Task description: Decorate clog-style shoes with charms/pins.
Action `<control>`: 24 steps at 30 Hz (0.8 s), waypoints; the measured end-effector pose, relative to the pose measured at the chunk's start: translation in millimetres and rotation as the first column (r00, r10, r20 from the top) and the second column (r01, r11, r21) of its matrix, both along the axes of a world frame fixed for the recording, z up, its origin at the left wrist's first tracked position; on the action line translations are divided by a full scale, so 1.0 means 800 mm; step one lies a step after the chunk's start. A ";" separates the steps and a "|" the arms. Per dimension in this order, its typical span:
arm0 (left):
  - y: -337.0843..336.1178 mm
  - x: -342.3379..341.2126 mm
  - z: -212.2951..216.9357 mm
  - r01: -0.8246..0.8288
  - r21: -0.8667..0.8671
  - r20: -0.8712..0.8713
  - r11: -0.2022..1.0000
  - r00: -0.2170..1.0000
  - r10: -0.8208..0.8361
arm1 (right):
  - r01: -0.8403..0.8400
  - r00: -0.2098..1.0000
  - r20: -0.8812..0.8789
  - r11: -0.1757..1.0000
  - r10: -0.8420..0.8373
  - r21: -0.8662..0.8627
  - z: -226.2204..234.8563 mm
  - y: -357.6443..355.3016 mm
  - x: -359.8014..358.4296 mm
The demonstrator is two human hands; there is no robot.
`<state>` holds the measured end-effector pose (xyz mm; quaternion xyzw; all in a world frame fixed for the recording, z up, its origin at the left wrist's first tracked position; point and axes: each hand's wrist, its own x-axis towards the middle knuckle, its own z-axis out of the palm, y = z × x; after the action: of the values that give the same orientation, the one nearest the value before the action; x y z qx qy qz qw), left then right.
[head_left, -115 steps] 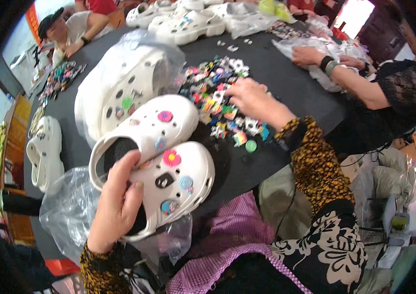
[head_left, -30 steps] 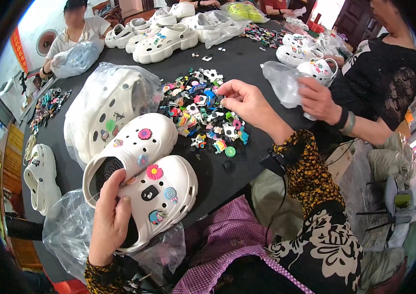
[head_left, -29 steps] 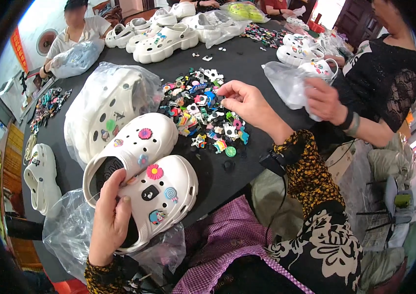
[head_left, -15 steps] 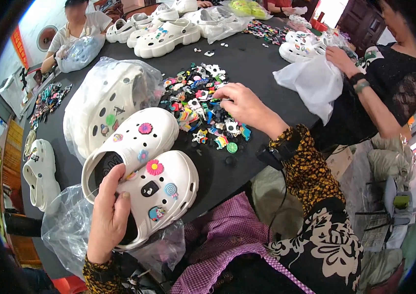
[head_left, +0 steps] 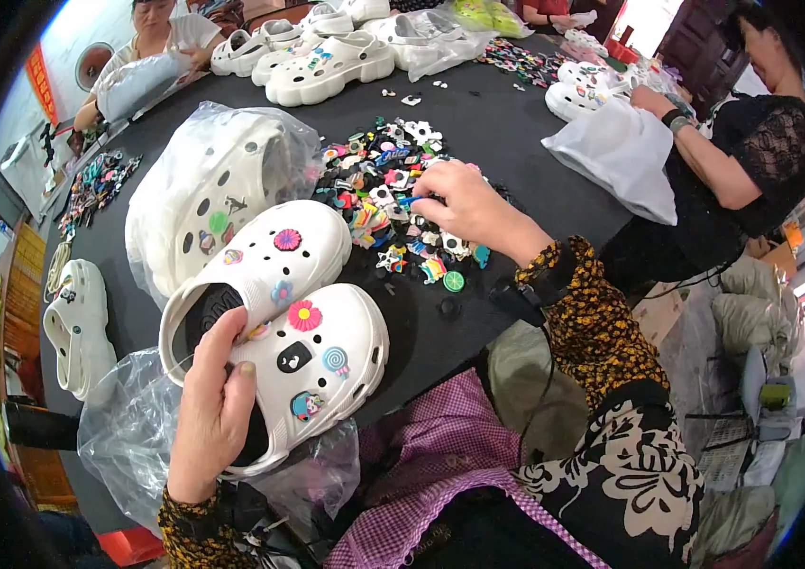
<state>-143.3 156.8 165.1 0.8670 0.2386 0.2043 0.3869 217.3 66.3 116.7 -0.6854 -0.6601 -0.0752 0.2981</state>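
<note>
My left hand [head_left: 216,408] grips the heel end of a white clog [head_left: 312,365] decorated with a pink flower charm and several others. A second white clog [head_left: 260,261] lies beside it, touching. Both rest at the near edge of the black table [head_left: 507,123]. My right hand [head_left: 459,211] reaches into a pile of small colourful charms [head_left: 379,190], fingers pinched among them; whether it holds one is hidden. A bagged pair of white clogs [head_left: 213,190] sits just behind the two clogs.
A clear plastic bag [head_left: 123,446] lies under my left hand. Another white clog [head_left: 75,322] sits at far left. More clogs [head_left: 327,62] line the far edge. A person at right [head_left: 753,161] handles a white bag [head_left: 616,156]; another person sits at the far left [head_left: 161,43].
My right hand has shifted slightly nearer within the charm pile. The person at right now holds a white bag spread out. My left hand keeps its grip on the clog.
</note>
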 end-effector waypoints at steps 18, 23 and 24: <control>0.008 0.005 -0.015 0.014 0.027 0.098 1.000 0.995 -0.016 | -0.252 0.339 -0.930 0.966 0.144 0.058 0.068 -0.045 -0.052; 0.014 0.005 -0.023 0.038 0.120 0.135 0.992 0.989 -0.054 | -0.269 0.493 -0.865 0.962 0.099 -0.043 0.070 -0.065 -0.094; 0.017 0.003 -0.032 0.021 0.119 0.161 0.993 0.986 -0.040 | -0.274 0.502 -0.860 0.960 0.092 -0.057 0.060 -0.063 -0.099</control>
<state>-141.2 170.8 139.8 0.8720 0.1805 0.2821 0.3569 137.8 16.2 164.7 -0.5849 -0.5032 0.3627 0.5227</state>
